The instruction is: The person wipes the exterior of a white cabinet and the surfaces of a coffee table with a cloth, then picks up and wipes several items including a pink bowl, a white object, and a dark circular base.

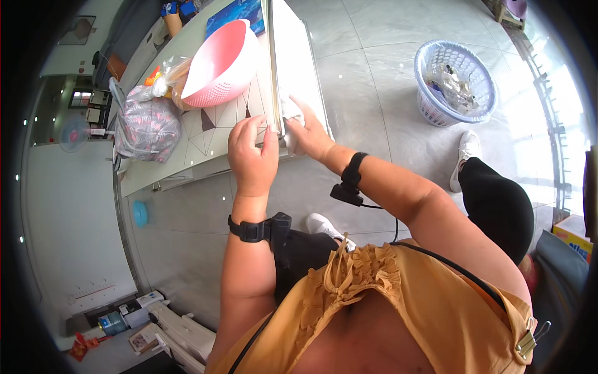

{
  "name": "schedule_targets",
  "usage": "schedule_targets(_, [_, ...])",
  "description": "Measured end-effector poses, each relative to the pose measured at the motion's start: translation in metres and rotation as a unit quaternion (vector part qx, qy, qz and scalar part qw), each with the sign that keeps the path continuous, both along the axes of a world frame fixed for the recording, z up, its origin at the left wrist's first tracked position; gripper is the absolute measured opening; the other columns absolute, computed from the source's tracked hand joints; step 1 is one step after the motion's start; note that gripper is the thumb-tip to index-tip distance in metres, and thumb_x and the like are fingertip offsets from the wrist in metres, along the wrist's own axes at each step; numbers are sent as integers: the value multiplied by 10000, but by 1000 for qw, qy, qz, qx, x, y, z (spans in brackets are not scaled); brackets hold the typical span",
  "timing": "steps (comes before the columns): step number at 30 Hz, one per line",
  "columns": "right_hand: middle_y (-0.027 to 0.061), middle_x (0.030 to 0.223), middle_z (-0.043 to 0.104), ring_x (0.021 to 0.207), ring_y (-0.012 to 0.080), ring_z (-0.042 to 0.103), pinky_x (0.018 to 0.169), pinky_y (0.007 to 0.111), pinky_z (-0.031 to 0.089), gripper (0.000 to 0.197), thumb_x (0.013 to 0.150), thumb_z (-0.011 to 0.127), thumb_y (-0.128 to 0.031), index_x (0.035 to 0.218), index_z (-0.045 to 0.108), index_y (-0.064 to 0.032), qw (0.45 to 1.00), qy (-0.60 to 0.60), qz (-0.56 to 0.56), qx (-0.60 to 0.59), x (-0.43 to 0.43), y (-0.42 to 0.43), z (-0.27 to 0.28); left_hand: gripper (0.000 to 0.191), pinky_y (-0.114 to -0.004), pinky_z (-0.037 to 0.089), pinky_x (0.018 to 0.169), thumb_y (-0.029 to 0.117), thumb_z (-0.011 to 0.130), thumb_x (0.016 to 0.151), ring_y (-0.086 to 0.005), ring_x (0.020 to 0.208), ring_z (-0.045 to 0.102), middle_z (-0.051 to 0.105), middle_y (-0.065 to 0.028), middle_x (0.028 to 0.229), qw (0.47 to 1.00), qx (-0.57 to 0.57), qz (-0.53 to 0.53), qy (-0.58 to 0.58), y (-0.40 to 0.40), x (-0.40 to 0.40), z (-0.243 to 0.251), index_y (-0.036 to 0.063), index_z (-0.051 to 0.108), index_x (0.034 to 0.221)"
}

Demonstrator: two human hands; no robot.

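In the head view, my left hand [252, 152] is over the near end of a pale table [201, 149] with a dark geometric pattern. Its fingers curl, the thumb stands apart from them, and nothing shows between them. My right hand [310, 135] holds a white cloth [291, 112] against the bright white side surface [299, 61] just beyond the table's metal-like edge strip [275, 70]. Part of the cloth is hidden by my fingers. Each wrist wears a black strap with a small device.
On the table are a pink strainer basket [219, 65], a tied plastic bag [175, 79], a grey patterned fabric bag [149, 124] and a blue printed sheet [238, 16]. A lined blue wastebasket [430, 100] holding wrappers stands on the tiled floor. Farther left lies a blue round object [140, 213].
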State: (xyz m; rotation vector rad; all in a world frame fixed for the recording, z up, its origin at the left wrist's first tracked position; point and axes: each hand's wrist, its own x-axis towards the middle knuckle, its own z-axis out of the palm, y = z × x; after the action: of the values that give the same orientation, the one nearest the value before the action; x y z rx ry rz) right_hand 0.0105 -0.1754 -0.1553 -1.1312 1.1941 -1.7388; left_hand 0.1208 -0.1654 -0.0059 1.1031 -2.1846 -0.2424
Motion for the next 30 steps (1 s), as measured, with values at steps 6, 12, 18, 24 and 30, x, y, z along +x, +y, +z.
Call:
schedule_targets(6, [262,1450,375,1384,409,317,1156,439,258,589,871,534,-133,1434,385,-38,997,50,-14,-54,-11,-33,-11,446,-453,375,1034,202,666,841,-366,1184,498,541,-197,1259,988,-78,-53,-122,-15,14,-14,-10,578,1222])
schedule_targets(12, [246,1377,461,1322,364,409,1117,399,325,520,852,509,-135,1356,476,-15,991,54,-115,-36,-46,-143,-12,781,-469,329,1040,643,558,849,-370,1239,482,536,-185,1345,975,-108,-42,-189,-25,12,-22,24,555,1325])
schedule_targets(18, [265,1171,631,1026,440,616,958,454,479,461,880,466,-263,1285,560,-63,986,-40,-59,154,-105,-252,-39,780,-468,342,1030,662,535,849,-376,1220,501,557,-184,1318,975,-110,-20,-191,-29,13,-30,16,590,1281])
schedule_targets(24, [285,1170,623,1101,424,594,959,454,469,455,909,434,-319,1155,637,6,942,124,-51,307,-123,-268,-185,787,-467,365,1017,673,514,849,-366,1201,522,578,-178,1291,973,-140,-35,-181,-35,1,-31,2,605,1251])
schedule_targets(30, [228,958,688,956,366,658,848,421,514,345,888,484,-199,1118,658,-9,836,397,244,290,-116,-169,-128,781,-466,333,1056,604,490,899,-384,1259,473,519,-222,1352,967,-115,-33,-226,-29,16,-30,-60,521,1308])
